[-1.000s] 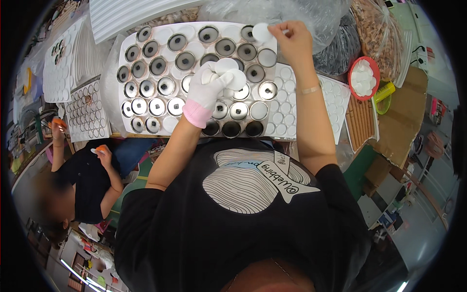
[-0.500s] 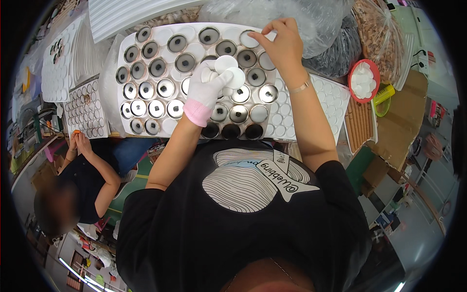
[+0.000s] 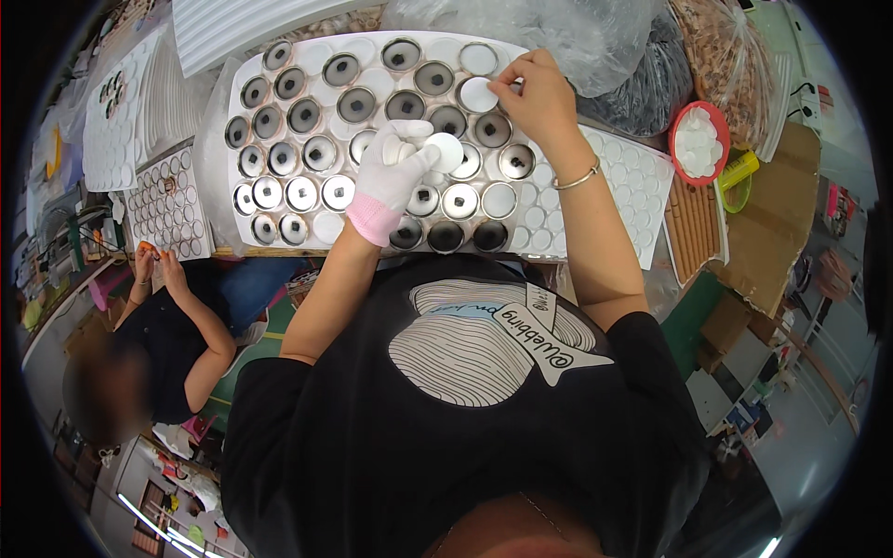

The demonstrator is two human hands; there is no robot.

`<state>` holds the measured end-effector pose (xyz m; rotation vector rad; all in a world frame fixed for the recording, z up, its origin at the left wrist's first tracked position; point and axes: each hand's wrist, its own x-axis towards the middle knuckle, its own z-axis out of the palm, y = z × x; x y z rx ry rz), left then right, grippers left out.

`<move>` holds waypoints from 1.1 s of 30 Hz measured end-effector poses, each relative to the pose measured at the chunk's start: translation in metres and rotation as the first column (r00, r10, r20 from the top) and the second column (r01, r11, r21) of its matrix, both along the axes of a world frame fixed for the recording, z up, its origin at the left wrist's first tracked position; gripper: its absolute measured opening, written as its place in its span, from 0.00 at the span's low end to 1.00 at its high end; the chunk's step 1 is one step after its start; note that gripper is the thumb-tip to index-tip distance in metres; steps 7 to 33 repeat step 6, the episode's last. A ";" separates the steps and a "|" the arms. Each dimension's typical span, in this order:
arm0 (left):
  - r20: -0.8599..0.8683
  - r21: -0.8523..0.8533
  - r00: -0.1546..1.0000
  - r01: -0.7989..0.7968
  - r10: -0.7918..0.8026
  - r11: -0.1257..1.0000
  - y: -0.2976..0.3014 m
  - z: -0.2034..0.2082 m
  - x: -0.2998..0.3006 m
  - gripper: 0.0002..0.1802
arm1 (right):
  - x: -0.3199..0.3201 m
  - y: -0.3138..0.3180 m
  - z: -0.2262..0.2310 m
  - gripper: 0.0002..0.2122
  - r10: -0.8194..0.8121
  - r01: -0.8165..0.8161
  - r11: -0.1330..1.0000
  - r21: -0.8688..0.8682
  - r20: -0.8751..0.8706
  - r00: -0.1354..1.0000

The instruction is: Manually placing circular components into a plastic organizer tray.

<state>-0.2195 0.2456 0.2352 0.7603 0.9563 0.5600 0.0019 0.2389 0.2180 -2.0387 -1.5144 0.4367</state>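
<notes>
My left hand (image 3: 389,172), in a white glove with a pink cuff, is closed on several white discs (image 3: 445,152) above the middle of the tray. Bare and pinched, my right hand (image 3: 538,98) grips the edge of another white disc (image 3: 479,95), which lies over a round metal-rimmed cup at the tray's far right. The white tray (image 3: 327,227) carries rows of such cups, many with a small dark square in the middle, like the cup (image 3: 356,105). A far-right cup (image 3: 478,59) has a pale disc inside its rim.
A red bowl (image 3: 699,145) of white discs stands at the right, beside brown sticks (image 3: 693,228) and a yellow tape roll (image 3: 738,171). Clear plastic bags (image 3: 549,37) lie behind. Another tray of white rounds (image 3: 633,186) adjoins on the right. A co-worker (image 3: 177,344) sits at the left.
My right hand has moved from the farthest right cup to the one nearer me, now with a disc. One fewer disc fans out from my left hand. The co-worker's hands have parted slightly.
</notes>
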 end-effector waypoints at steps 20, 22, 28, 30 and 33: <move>0.057 0.037 0.996 -0.068 0.066 0.997 0.004 -0.011 -0.003 0.16 | -0.014 0.003 0.006 0.09 0.030 -0.019 0.993 -0.112 0.099 0.995; 0.057 0.037 0.996 -0.068 0.066 0.997 0.004 -0.011 -0.003 0.16 | -0.014 0.003 0.006 0.09 0.030 -0.019 0.993 -0.112 0.099 0.995; 0.057 0.037 0.996 -0.068 0.066 0.997 0.004 -0.011 -0.003 0.16 | -0.014 0.003 0.006 0.09 0.030 -0.019 0.993 -0.112 0.099 0.995; 0.057 0.037 0.996 -0.068 0.066 0.997 0.004 -0.011 -0.003 0.16 | -0.014 0.003 0.006 0.09 0.030 -0.019 0.993 -0.112 0.099 0.995; 0.057 0.037 0.996 -0.068 0.066 0.997 0.004 -0.011 -0.003 0.16 | -0.014 0.003 0.006 0.09 0.030 -0.019 0.993 -0.112 0.099 0.995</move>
